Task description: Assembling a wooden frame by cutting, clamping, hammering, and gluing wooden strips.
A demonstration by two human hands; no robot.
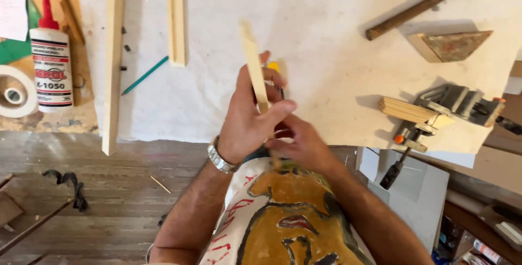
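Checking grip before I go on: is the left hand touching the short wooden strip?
Touching. The head view shows the left hand wrapped around the wooden strip, thumb pressed across its lower part.

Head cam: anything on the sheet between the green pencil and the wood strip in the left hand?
Nothing: between the green pencil and the wood strip held by the left hand, the head view shows only bare white sheet.

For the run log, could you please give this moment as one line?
left hand: shut on wooden strip | right hand: at strip's lower end | nearby: hammer, glue bottle, clamp
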